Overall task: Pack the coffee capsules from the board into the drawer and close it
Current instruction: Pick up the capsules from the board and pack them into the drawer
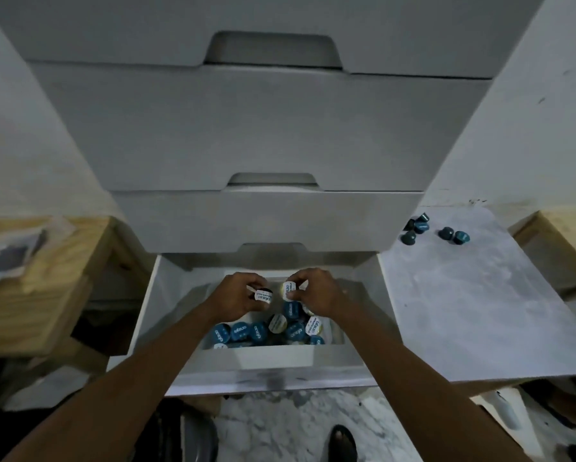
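I have both hands down inside the open bottom drawer (153, 308) of the white chest, over the small white box (273, 356) that sits in it. My left hand (238, 296) is pinched around 1 coffee capsule (263, 296), its white foil lid with dark print turned toward the camera, held just above the box. My right hand (313, 295) is closed on a second capsule (288, 290), pale lid also facing up, fingers curled over its top edge; the 2 held capsules sit close beside each other but I cannot tell if they touch. Below them the box holds a loose heap of capsules (263, 331), most showing blue lids with white lettering, a few showing white or cream lids, lying tilted against each other along the near wall of the box. To the right of the drawer lies the pale grey board (463, 311), and at its far corner near the chest I count about 6 dark teal capsules (413, 236): a cluster of 4 close together and a pair (455, 235) a little to their right, well apart from my hands. Above the open drawer, 3 more drawer fronts (263, 128) are stacked, each with a cut-out handle. A wooden bench (46, 278) with crumpled plastic on it stands at the left, and a sandalled foot (341, 443) shows on the marbled floor at the bottom.
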